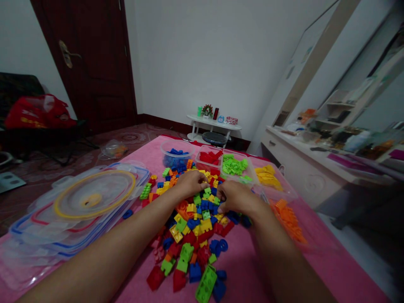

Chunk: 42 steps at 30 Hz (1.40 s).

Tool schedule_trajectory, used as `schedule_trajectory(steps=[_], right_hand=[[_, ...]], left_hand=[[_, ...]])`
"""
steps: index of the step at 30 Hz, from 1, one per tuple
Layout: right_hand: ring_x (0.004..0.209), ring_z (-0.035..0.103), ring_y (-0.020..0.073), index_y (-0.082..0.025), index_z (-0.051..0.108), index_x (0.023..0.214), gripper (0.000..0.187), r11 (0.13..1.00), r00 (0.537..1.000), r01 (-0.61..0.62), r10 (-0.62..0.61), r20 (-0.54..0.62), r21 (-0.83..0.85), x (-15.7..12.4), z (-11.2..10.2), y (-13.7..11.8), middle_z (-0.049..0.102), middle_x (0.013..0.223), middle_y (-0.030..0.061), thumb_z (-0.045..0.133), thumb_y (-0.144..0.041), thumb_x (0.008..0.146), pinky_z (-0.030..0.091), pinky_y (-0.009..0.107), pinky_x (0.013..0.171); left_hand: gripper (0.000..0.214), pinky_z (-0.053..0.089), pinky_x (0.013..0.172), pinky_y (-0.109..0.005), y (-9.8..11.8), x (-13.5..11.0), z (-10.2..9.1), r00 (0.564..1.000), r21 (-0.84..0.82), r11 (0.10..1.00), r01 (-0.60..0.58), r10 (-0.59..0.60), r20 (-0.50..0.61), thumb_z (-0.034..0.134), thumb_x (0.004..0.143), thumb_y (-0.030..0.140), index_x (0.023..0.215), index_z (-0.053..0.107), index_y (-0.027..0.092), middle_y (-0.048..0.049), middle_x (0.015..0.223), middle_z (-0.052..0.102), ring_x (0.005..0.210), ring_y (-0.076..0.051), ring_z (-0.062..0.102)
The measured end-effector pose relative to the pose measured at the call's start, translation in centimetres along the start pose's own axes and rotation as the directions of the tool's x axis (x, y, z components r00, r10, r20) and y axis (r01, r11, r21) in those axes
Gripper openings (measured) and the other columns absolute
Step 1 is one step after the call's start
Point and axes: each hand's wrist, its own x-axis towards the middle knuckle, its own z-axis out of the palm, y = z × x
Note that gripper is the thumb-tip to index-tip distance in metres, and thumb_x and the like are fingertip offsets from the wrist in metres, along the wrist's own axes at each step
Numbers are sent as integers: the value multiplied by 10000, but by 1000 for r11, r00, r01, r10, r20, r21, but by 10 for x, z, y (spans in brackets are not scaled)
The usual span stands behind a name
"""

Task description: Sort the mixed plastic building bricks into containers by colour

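A heap of mixed toy building blocks in red, yellow, green, blue and orange lies on the pink cloth between my arms. Over the far part of the heap, my left hand is closed, its fingers curled down; whatever is in them is hidden. My right hand reaches in at the heap's right side, thumb and fingers apart, close to blue and green blocks. Past the hands stand a round tub of blue blocks, a box of red blocks and a box of green blocks.
Yellow blocks and orange blocks lie in clear containers on the right. Stacked clear lids with coloured rims cover the left of the pink cloth. Beyond are a low white table, a door and a cluttered dresser.
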Motion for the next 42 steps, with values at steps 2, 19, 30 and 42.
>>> schedule_trajectory(steps=[2,19,30,42], right_hand=[[605,552,122,-207,671,700,142,1000,1000,-16,16,-12,-3,1,1,1,647,686,-10,750,-240,587,289,226,503],[658,571,128,-229,713,844,237,995,996,66,-62,-58,80,6,5,0,680,779,-6,746,-314,625,320,230,545],[710,612,173,-160,687,871,195,972,888,-169,222,-404,162,1,-22,39,688,807,60,634,-294,741,406,254,600],[947,613,186,-242,700,1021,281,984,963,94,-51,-263,153,15,17,-17,699,1036,38,620,-304,759,405,255,778]], left_hand=[[289,324,573,-231,0,0,0,1000,-10,1000,-1,1,4,560,775,440,923,718,249,-12,846,698,742,-153,600],[312,244,529,-227,-1,-2,-1,999,-70,997,-40,40,-3,486,835,412,792,701,189,-21,725,659,622,-125,517],[224,364,584,-191,-2,1,-37,979,-267,957,-115,154,131,575,767,272,865,709,122,-1,735,665,641,-110,544],[236,422,624,-203,-7,-4,-40,965,-75,983,-167,178,194,652,699,238,905,748,174,-41,820,733,715,-151,634]])
